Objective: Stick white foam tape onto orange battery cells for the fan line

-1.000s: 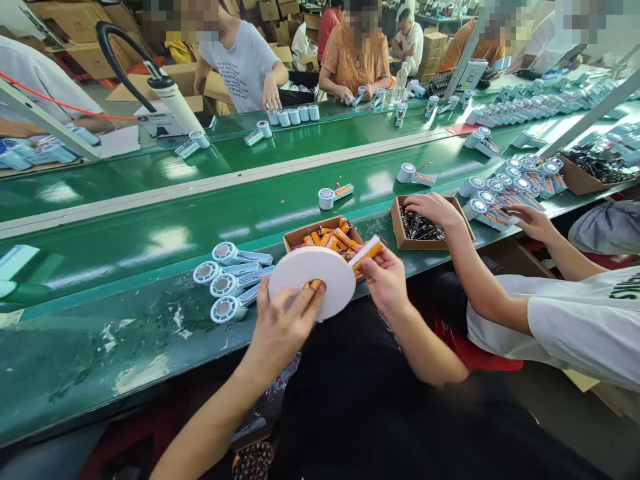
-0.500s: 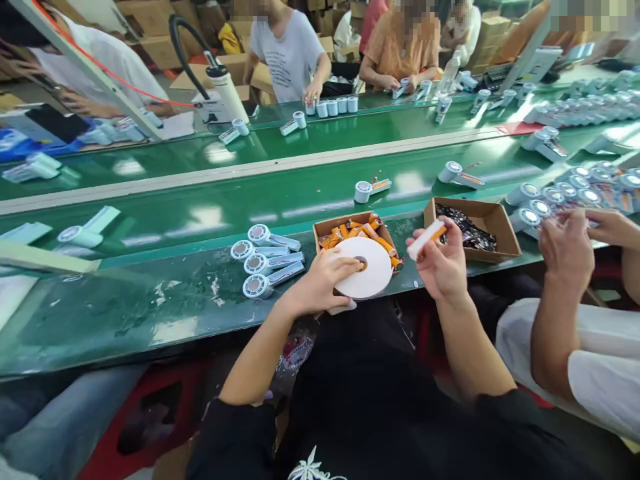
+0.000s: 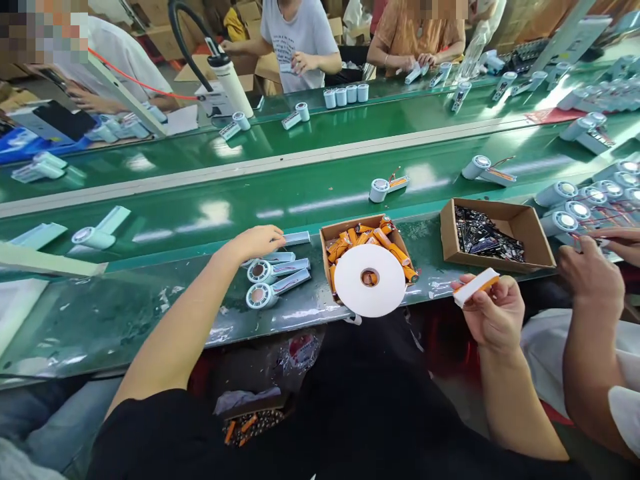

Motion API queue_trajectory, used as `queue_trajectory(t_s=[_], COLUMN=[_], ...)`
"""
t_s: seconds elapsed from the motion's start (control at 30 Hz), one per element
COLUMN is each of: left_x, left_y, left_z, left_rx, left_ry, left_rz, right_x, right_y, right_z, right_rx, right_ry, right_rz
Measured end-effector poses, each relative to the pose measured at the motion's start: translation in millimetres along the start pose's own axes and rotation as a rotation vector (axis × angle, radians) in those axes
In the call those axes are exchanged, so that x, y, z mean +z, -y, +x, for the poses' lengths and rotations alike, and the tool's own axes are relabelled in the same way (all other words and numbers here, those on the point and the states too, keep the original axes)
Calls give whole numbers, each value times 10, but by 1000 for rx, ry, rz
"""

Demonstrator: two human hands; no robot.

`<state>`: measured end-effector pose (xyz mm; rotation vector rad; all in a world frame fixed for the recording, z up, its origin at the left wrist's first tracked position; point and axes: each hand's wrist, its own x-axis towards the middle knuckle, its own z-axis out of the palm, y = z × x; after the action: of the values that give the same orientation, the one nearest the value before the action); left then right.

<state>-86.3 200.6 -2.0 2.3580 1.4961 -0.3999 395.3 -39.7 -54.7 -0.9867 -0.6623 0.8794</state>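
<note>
My left hand (image 3: 257,241) is curled over the farthest of several light-blue handheld fans (image 3: 287,267) lying on the near bench; that fan's round head is hidden beneath my fingers, while its handle (image 3: 298,238) sticks out to the right. In my right hand (image 3: 495,310), between thumb and fingers, is an orange battery (image 3: 477,287) with a white strip of tape along its top. A large white tape roll (image 3: 345,283) leans on a cardboard box (image 3: 326,233) full of orange batteries (image 3: 380,235), between my two hands.
A second cardboard box (image 3: 453,250) holds small dark parts. More fans (image 3: 383,190) lie on the green conveyor (image 3: 200,220). To my right, a co-worker's hands (image 3: 593,273) work beside rows of fans. Other people sit across the line. Below the bench stands a box of small parts (image 3: 250,427).
My left hand has left the tape roll and moved left onto the farthest fan. My right hand, still holding the taped battery, has moved right and nearer to me.
</note>
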Motion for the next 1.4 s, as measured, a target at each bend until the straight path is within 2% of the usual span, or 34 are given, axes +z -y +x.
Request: queue_trajectory(t_s=[0.1,0.13,0.2,0.27,0.33,0.4,0.47,0.57,0.67,0.8,1.0,1.2,1.3,1.37,1.4], left_x=[-72,-112,-225,-360,-479,-554,-580,-554,-504,-448,-427,-435,-599,-697,-689], left_y=[19,6,-81,-257,-478,-665,-759,-738,-690,-771,-901,-1016,-1219,-1387,-1463], left_z=[142,225,477,826,1198,1503,1690,1779,1793,1885,1962,1933,1779,1492,1279], left_rx=[28,42,83,141,196,248,297,326,264,174,127,98,89,87,86], left_ry=[75,58,-83,-248,-299,-239,-173,-139,-189,-267,-308,-300,-341,-430,-487], left_rz=[84,136,186,136,47,-12,-55,-133,-194,-218,-262,-321,-338,-343,-338], right_x=[-48,-7,215,619,1134,1642,2036,2339,2419,2460,2555,2673,2746,2771,2770], right_y=[118,168,255,280,203,17,-242,-627,-859,-920,-885,-974,-947,-860,-802], right_z=[-13,20,178,465,842,1241,1598,1954,2079,2092,2114,1983,1970,1994,2011], right_rx=[-4,-19,-100,-194,-217,-167,-113,-107,-168,-255,-279,-226,-213,-226,-240], right_ry=[-28,-27,-13,39,144,312,496,712,872,995,1033,1115,1137,1128,1115], right_rz=[-45,-60,-70,-71,-102,-164,-257,-500,-892,-1334,-1607,-1809,-1859,-1875,-1876])
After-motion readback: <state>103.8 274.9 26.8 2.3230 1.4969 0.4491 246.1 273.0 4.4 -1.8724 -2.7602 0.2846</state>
